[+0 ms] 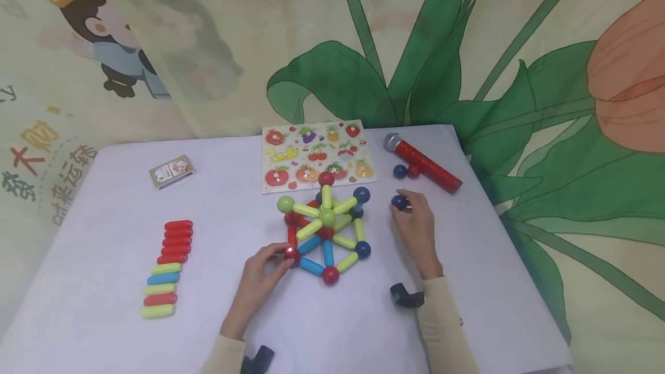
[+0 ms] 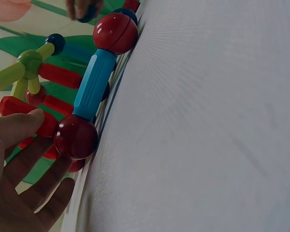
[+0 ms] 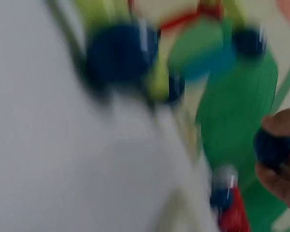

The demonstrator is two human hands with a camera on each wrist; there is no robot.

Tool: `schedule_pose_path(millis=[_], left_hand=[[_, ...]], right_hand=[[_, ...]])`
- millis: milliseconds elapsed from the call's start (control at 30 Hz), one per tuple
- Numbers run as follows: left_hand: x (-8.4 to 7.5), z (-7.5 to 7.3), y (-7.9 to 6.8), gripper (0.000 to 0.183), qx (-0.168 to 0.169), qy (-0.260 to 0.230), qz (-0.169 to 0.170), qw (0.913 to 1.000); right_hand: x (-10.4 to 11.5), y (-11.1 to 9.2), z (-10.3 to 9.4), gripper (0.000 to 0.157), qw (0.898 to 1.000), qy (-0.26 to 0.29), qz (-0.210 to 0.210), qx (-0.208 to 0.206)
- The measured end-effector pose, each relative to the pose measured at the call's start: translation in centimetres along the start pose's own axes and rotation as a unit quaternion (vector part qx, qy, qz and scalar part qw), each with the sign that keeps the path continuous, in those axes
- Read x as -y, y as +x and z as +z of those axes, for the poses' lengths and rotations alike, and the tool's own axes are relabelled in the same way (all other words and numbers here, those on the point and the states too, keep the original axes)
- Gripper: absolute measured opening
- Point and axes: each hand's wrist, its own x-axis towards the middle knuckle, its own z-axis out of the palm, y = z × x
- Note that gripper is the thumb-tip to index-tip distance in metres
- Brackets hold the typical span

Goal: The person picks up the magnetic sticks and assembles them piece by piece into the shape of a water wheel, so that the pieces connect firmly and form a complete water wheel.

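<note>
A magnetic ball-and-rod structure of red, yellow-green and blue parts stands mid-table, with a green ball (image 1: 327,217) at its top centre. At its near left corner my left hand (image 1: 256,281) pinches a red rod (image 2: 20,107) between thumb and fingers. The rod rises from a red corner ball (image 2: 76,137), which a blue rod (image 2: 94,84) joins to another red ball (image 2: 115,33). To the right of the structure, my right hand (image 1: 417,232) holds a dark blue ball (image 1: 399,202) with thumb and fingertips, apart from the structure.
Loose blue (image 1: 399,171) and red (image 1: 413,171) balls lie by a red microphone-shaped tube (image 1: 428,165) at back right. A fruit picture board (image 1: 270,175) lies behind the structure. Several rods (image 1: 165,277) form a column at left, below a small card box (image 1: 172,171).
</note>
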Motion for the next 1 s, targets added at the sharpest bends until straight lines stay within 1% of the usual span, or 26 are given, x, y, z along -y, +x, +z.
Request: schedule_pose_path(millis=[33,67,100,167,233,300,333,400,467,567,633,733,800,833,900,933,1000], left_hand=[[0.0,0.0,0.1,0.035,-0.001,-0.001,0.003,1.0],[-0.1,-0.1,0.2,0.035,-0.002,0.0,0.005,1.0],[-0.2,-0.2,0.2,0.035,-0.003,0.0,0.006,1.0],[-0.2,-0.2,0.3,0.034,-0.006,0.001,0.01,0.9999],[-0.2,-0.2,0.5,0.033,-0.01,-0.001,0.02,0.9998],[0.0,-0.1,0.6,0.032,-0.014,-0.003,0.034,0.9993],[0.0,0.0,0.6,0.032,-0.016,-0.002,0.041,0.999],[0.2,0.2,0.5,0.032,-0.017,0.001,0.05,0.9986],[0.3,0.3,0.4,0.033,-0.015,0.006,0.05,0.9986],[0.4,0.3,0.3,0.034,-0.013,0.011,0.048,0.9987],[0.4,0.3,0.3,0.034,-0.016,0.012,0.051,0.9985],[0.3,0.2,0.4,0.034,-0.019,0.014,0.055,0.9982],[0.2,0.1,0.4,0.033,-0.02,0.014,0.054,0.9982],[0.2,0.1,0.4,0.032,-0.018,0.013,0.053,0.9984],[0.1,0.1,0.3,0.032,-0.012,0.008,0.048,0.9987],[0.1,0.1,0.3,0.033,-0.01,0.007,0.045,0.9989],[0.0,0.1,0.1,0.034,-0.006,0.004,0.034,0.9994]], right_hand=[[1.3,-0.8,0.1,0.041,0.998,0.03,-0.048,-0.005],[2.6,-1.7,0.4,0.041,0.994,0.053,-0.098,-0.007],[4.0,-2.5,0.7,0.042,0.986,0.075,-0.147,0.0],[6.5,-4.0,1.5,0.043,0.964,0.101,-0.244,0.026],[8.5,-5.0,2.7,0.046,0.941,0.096,-0.318,0.056],[9.9,-5.5,3.9,0.047,0.92,0.068,-0.379,0.071],[10.3,-5.6,4.5,0.047,0.91,0.05,-0.405,0.072],[10.8,-5.7,5.6,0.045,0.899,0.009,-0.433,0.072],[11.0,-5.7,6.4,0.043,0.891,-0.027,-0.447,0.07],[11.0,-5.7,6.9,0.041,0.887,-0.065,-0.452,0.073],[11.0,-5.7,7.0,0.04,0.886,-0.076,-0.452,0.076],[11.1,-5.7,6.8,0.04,0.887,-0.077,-0.447,0.084],[11.0,-5.6,6.4,0.042,0.891,-0.073,-0.441,0.083],[11.0,-5.6,6.1,0.043,0.894,-0.066,-0.436,0.079],[10.4,-5.7,5.4,0.042,0.904,-0.043,-0.42,0.065],[10.0,-5.7,5.0,0.042,0.911,-0.03,-0.407,0.055],[8.8,-5.8,4.2,0.038,0.93,0.0,-0.367,0.031]])
